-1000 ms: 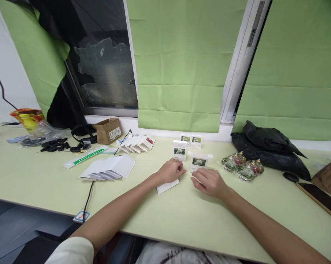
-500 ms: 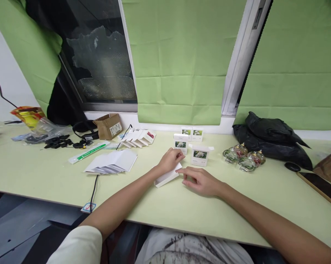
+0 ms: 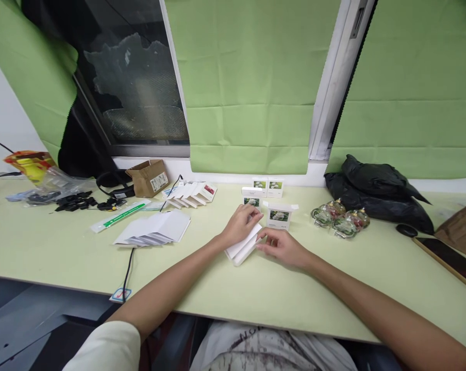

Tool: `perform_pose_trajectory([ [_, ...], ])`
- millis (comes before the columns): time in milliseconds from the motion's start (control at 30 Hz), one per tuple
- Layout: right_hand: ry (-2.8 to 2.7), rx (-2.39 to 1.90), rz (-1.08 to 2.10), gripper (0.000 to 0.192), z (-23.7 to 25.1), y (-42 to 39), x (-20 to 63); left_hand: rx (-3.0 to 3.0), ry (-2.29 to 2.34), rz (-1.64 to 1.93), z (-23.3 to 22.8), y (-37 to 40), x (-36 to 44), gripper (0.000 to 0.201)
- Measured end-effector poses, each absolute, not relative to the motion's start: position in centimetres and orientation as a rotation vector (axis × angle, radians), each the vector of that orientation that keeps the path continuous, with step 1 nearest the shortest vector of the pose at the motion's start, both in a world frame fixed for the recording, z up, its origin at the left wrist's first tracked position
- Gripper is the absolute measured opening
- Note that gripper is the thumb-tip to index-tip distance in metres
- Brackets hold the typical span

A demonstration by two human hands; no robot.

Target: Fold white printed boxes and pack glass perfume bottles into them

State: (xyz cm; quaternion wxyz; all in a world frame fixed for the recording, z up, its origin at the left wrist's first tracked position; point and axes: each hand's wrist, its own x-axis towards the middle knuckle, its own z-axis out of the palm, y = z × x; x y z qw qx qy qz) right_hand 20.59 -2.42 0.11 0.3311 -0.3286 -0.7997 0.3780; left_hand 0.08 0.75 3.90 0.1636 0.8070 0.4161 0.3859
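Observation:
A small white cardboard box (image 3: 245, 251) lies tilted on the table between my hands, its inside or an open flap towards me. My left hand (image 3: 240, 225) is closed on its upper left part, thumb and fingers bent over it. At the right edge, my right hand (image 3: 282, 248) has its fingers curled, with the fingertips and thumb on the box's side. Just beyond stands a white box with a flower picture (image 3: 280, 217), its top flaps spread. Behind my left hand is another flower-picture box (image 3: 252, 192), partly hidden.
Two more picture boxes (image 3: 267, 187) stand by the wall. To the left lie flat white cartons (image 3: 155, 228), picture cartons (image 3: 192, 194) and a brown box (image 3: 148, 178). To the right are wrapped glass ornaments (image 3: 343, 225), black bags (image 3: 376, 190) and a phone (image 3: 449, 260).
The white box has turned and tilted, showing more of its white panels. My right hand has moved in against its right edge. The view has shifted slightly.

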Motion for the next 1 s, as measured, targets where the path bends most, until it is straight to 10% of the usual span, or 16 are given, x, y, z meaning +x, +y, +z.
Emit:
perform_pose_trajectory([
  [567,-1.989,-0.821,0.541,0.015,0.4,-2.3,21.6,1.673,0.926,0.880,2.3,0.0,-2.1,0.051],
  [1000,-2.123,-0.894,0.815,0.046,1.1,-3.4,21.0,1.479,1.103,1.323,2.5,-0.7,-1.5,0.056],
])
